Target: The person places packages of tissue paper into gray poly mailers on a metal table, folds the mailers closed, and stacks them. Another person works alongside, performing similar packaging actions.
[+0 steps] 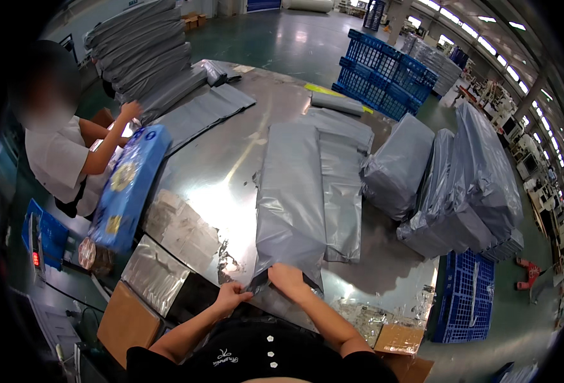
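Observation:
A long grey plastic bag (pixel 289 185) lies flat on the metal table (pixel 195 172), its near end pulled up at the table's front edge. My left hand (pixel 231 296) pinches the left corner of that end. My right hand (pixel 287 279) is closed on the same end, a little to the right, beside a strip of the bag's dark inside; its fingertips are partly hidden. Under and to the right of this bag lie more flat grey bags (pixel 344 220). Beyond them is a rolled grey bundle (pixel 337 103).
Wrapped grey bundles (pixel 400 163) stand at the right, near a blue pallet (pixel 466 297). More blue pallets (pixel 384 73) stand behind the table. At left, a co-worker (pixel 65 147) stands by a blue plastic-wrapped pack (pixel 130 185) and a tall grey stack (pixel 141 54). A cardboard box (pixel 127 322) sits front left.

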